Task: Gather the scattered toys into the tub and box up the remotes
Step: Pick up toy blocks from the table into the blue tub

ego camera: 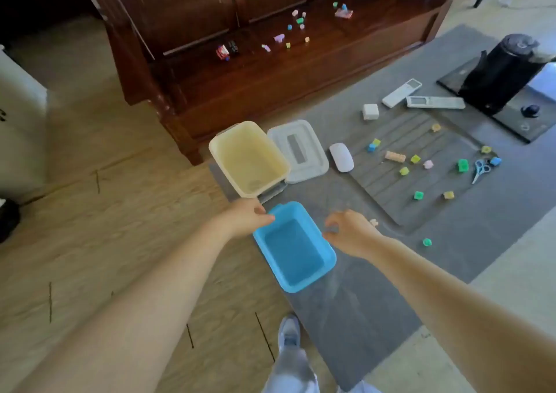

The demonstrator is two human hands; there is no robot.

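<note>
Two bare hands at a blue tub on a grey mat, toys and remotes scattered beyond.

Nearest, a shoe (289, 332) stands at the mat's (355, 317) near edge. The left hand (245, 218) grips the far-left rim of the empty blue tub (293, 249), thumb over the edge; the right hand (350, 232) hangs just beside the tub's right rim, fingers curled, and whether it pinches anything is unclear. Farther, touching side by side, sit an empty cream box (249, 159) and its pale lid (298, 151), with a white mouse (341, 157) to the right. Small coloured blocks (418, 195) and scissors (480, 168) lie scattered on a ribbed mat farther right. Beyond, two white remotes (401, 93) (435, 102) lie near a black kettle (505, 72). More blocks dot the far wooden bench (270, 70).
</note>
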